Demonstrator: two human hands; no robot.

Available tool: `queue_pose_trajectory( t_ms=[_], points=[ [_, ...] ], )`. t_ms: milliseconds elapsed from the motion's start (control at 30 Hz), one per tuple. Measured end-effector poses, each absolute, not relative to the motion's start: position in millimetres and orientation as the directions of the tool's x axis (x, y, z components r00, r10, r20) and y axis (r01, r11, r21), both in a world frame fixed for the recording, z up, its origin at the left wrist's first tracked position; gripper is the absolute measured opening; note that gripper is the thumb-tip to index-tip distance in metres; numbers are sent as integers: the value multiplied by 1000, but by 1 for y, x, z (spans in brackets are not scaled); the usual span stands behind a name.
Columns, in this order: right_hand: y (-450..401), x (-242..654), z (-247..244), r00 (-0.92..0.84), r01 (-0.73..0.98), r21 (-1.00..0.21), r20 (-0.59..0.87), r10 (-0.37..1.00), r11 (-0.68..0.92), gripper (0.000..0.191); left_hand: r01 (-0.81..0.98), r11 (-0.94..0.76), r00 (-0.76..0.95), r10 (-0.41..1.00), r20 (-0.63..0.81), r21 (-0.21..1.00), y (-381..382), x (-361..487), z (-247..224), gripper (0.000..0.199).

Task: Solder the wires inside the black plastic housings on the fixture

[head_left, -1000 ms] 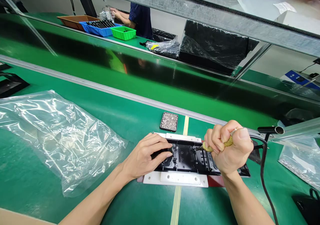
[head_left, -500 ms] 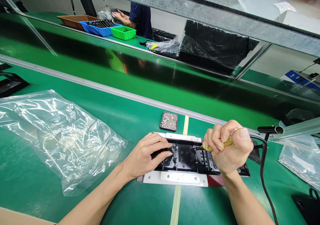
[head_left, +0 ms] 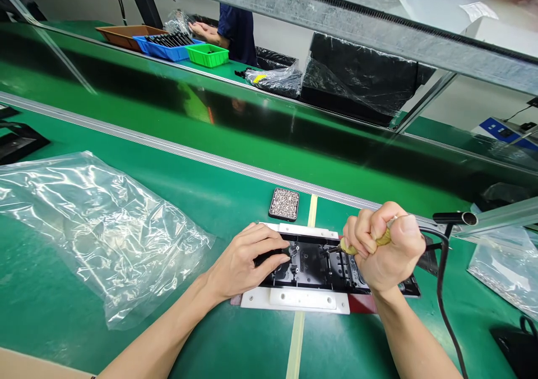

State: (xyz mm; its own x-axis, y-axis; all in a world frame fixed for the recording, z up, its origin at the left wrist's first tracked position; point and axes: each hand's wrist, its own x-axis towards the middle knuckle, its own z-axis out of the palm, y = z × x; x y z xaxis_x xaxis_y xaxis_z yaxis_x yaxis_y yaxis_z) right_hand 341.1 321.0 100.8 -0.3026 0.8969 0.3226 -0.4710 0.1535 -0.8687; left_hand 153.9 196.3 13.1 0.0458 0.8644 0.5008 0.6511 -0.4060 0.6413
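Observation:
A black plastic panel (head_left: 311, 267) with ribs and small posts lies in a white fixture (head_left: 309, 300) on the green bench. Over the panel's left end rests my left hand (head_left: 252, 255), its thumb and forefinger apart on the inner face. My right hand (head_left: 384, 244) is wrapped round a yellow-handled soldering iron (head_left: 349, 248). The iron's thin dark tip points left and meets the panel near its middle. Behind the fixture sits a small black tray (head_left: 284, 204) full of tiny silver metal pieces.
Clear plastic sheeting (head_left: 101, 233) spreads across the left of the bench. A black cable (head_left: 442, 289) and a tube holder (head_left: 454, 218) stand at the right, near a clear bag (head_left: 504, 272). Beyond the partition, a co-worker (head_left: 237, 34) handles something beside a green bin (head_left: 207, 55).
My hands, the soldering iron and the panel stay where they were. Across the partition, the co-worker's hands have shifted slightly.

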Motion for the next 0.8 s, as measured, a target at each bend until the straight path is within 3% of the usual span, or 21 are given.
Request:
queue_pose_trajectory(
  t_ms=[800],
  points=[
    [321, 342, 100, -319, -470, -871, 318, 893, 142, 44, 656, -413, 49, 859, 510, 632, 196, 154, 13, 15]
  ],
)
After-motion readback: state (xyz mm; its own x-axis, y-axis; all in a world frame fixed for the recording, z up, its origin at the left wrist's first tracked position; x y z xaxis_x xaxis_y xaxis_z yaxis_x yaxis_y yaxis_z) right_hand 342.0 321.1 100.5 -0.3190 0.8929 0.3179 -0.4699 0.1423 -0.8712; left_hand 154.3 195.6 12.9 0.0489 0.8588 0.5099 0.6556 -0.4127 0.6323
